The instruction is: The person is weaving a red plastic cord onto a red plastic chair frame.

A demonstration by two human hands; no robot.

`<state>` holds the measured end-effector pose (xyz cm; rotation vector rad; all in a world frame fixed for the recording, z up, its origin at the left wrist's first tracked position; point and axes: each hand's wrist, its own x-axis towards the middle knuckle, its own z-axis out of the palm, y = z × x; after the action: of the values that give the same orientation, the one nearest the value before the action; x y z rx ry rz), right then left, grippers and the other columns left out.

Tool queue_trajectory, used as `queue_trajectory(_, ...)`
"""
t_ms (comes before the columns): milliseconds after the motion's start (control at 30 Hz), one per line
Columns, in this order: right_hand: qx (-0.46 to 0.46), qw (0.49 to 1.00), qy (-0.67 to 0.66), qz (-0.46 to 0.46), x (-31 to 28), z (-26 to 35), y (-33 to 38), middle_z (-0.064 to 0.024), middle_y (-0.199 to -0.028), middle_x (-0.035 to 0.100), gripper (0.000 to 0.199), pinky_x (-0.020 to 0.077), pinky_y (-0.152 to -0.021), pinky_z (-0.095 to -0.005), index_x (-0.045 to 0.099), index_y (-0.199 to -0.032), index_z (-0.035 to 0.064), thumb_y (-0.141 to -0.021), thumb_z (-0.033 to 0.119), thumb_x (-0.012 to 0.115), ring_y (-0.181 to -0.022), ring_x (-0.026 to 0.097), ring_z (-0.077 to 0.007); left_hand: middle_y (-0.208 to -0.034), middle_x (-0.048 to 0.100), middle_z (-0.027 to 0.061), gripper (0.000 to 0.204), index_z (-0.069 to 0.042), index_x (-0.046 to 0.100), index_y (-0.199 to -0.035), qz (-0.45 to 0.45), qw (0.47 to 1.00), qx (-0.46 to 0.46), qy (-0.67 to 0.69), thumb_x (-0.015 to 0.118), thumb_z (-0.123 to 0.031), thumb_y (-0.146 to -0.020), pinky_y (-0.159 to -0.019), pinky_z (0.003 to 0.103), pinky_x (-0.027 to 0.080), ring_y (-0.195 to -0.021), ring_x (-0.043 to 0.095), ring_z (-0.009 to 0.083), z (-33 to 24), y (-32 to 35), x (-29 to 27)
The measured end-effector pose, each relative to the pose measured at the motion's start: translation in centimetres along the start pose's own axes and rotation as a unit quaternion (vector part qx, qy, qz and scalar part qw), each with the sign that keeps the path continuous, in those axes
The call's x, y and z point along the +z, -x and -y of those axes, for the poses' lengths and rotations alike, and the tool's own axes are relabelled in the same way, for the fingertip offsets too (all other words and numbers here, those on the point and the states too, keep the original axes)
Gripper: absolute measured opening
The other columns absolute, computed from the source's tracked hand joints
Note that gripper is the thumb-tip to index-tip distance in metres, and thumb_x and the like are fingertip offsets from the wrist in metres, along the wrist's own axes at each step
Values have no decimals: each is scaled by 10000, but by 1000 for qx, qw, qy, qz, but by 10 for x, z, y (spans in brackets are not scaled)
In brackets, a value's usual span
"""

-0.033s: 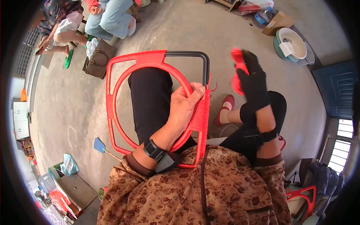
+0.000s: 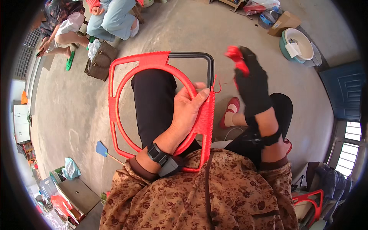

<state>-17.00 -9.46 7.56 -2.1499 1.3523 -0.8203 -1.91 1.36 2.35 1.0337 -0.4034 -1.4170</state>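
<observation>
A squarish frame (image 2: 111, 84) with a round inner ring rests across my lap, mostly wrapped in red cord. Its upper right corner (image 2: 209, 57) is bare and black. My left hand (image 2: 188, 111) is closed around the frame's right side, thumb on the wrapping where it ends. Loose red strands (image 2: 217, 84) stick up there. Raised to the right of the frame and apart from it, my right hand (image 2: 251, 80), in a black glove, is closed on a bundle of red cord (image 2: 237, 57). Its fingers are partly blurred.
Two seated people are at the upper left, near a brown handbag (image 2: 101, 61) and a green slipper (image 2: 70, 60). A blue fly swatter (image 2: 101, 148) lies by my left side. Basins (image 2: 301, 44) and a cardboard box (image 2: 284, 23) stand at the upper right.
My right hand has shifted slightly left and up with the red cord bundle. My left hand and the frame stay in place.
</observation>
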Motion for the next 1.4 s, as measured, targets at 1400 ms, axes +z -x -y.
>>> queue_trajectory(1400, 255, 772, -580, -38, -36, -64, 78, -57, -854, 639, 197, 494, -699, -259, 617, -1020, 7, -843, 94, 610, -750, 614, -129, -878, 646, 72, 204, -45, 555, -1049, 38, 997, -12, 63, 630, -87, -864, -654, 293, 545, -731, 629, 142, -9, 0, -9)
